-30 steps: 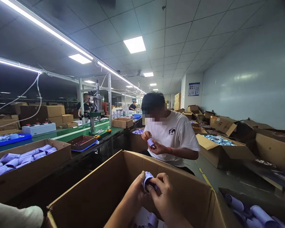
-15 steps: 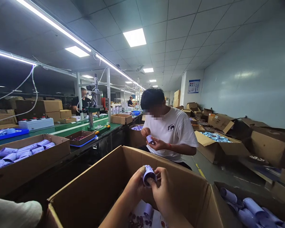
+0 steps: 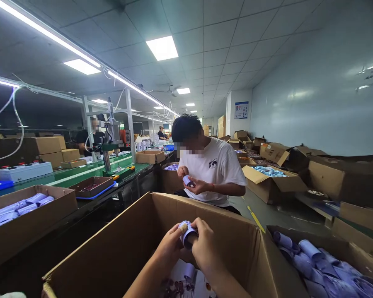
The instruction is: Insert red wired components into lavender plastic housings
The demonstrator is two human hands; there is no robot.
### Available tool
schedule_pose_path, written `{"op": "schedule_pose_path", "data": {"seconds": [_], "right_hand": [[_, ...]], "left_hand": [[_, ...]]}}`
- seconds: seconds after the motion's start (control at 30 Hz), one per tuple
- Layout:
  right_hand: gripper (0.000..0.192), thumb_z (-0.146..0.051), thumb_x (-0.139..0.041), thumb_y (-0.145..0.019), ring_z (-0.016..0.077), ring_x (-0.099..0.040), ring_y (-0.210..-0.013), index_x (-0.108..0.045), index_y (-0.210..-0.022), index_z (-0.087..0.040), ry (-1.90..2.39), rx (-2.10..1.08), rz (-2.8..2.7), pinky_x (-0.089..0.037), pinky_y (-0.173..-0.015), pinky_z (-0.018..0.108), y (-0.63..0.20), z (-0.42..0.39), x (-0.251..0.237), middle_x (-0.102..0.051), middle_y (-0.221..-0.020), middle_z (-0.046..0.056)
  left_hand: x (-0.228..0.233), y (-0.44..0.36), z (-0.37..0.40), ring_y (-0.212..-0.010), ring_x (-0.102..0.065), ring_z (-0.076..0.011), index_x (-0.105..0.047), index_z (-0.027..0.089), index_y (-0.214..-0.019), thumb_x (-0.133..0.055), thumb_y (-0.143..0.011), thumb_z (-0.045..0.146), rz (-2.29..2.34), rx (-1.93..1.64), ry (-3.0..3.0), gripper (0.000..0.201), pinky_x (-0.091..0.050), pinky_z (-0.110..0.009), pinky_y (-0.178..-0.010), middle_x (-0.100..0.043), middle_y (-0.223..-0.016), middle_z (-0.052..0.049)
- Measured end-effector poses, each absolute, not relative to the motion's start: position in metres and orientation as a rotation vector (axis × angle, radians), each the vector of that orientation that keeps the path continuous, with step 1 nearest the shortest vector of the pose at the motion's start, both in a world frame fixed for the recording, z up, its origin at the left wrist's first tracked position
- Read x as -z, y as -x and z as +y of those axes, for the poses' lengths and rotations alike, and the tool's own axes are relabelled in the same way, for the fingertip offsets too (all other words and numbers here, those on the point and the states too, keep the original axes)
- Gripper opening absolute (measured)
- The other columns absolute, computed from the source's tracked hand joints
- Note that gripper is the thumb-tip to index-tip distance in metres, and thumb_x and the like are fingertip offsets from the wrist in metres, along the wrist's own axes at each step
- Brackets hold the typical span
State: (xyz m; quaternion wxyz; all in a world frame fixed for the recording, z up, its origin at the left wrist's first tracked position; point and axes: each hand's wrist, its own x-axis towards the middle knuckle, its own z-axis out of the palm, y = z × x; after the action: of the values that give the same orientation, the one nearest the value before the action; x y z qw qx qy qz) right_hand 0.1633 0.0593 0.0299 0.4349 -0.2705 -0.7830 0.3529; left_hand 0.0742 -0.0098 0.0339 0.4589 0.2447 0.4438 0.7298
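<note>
A short pale purple cylinder [image 3: 185, 239], hollow with a dark opening toward me, is held up over a large cardboard box [image 3: 118, 236]. My left hand [image 3: 170, 245] grips it from the left, its thumb, with a tan covering on the tip, pressed on the outer wall. From the right, my right hand [image 3: 205, 244] pinches the rim, with a finger reaching into the opening. Below my hands, inside the box, stands another purple cylinder [image 3: 189, 272] beside several small dark red pieces [image 3: 177, 287].
Opposite me a person in a white shirt [image 3: 217, 169] handles a similar cylinder [image 3: 188, 181]. Boxes of purple cylinders stand at right [image 3: 317, 260] and left [image 3: 18, 209]. A press machine [image 3: 112, 140] stands on the green bench at left.
The view has turned slightly right, so the scene shifts left. My right hand has closed more around the cylinder's rim, and the left thumb lies further across its wall.
</note>
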Motion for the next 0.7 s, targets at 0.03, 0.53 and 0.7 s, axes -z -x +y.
{"op": "schedule_pose_path", "data": {"seconds": [0.03,0.53,0.7], "right_hand": [[0.018,-0.005,-0.046,-0.07,0.0192,-0.06,-0.074,-0.052,-0.072,-0.021,0.679,-0.831,-1.946,-0.04,-0.064,0.027,-0.162,0.058,-0.028,-0.064,-0.08,0.003],[0.047,0.0,-0.049,-0.058,0.0227,-0.063,-0.092,-0.067,-0.096,-0.02,0.519,-1.018,-2.03,-0.047,-0.08,0.029,-0.157,0.067,-0.02,-0.07,-0.095,0.007],[0.047,-0.002,-0.051,-0.058,0.0214,-0.065,-0.086,-0.068,-0.098,-0.022,0.461,-1.216,-2.022,-0.047,-0.072,0.025,-0.169,0.066,-0.036,-0.071,-0.093,0.002]], "left_hand": [[-0.033,-0.074,-0.01,-0.059,-0.055,-0.0089,-0.066,0.014,-0.09,-0.076,-0.068,0.031,1.107,-1.788,-0.602,0.03,-0.041,-0.017,-0.053,-0.061,-0.067,0.0],[-0.013,-0.051,-0.004,-0.059,-0.057,-0.0128,-0.068,0.013,-0.083,-0.086,-0.049,0.043,1.264,-1.767,-0.688,0.048,-0.043,-0.02,-0.054,-0.065,-0.065,-0.003],[-0.015,-0.037,0.007,-0.072,-0.064,-0.0224,-0.064,0.022,-0.101,-0.083,-0.046,0.054,1.391,-1.643,-0.762,0.067,-0.052,-0.032,-0.065,-0.068,-0.077,-0.005]]}}
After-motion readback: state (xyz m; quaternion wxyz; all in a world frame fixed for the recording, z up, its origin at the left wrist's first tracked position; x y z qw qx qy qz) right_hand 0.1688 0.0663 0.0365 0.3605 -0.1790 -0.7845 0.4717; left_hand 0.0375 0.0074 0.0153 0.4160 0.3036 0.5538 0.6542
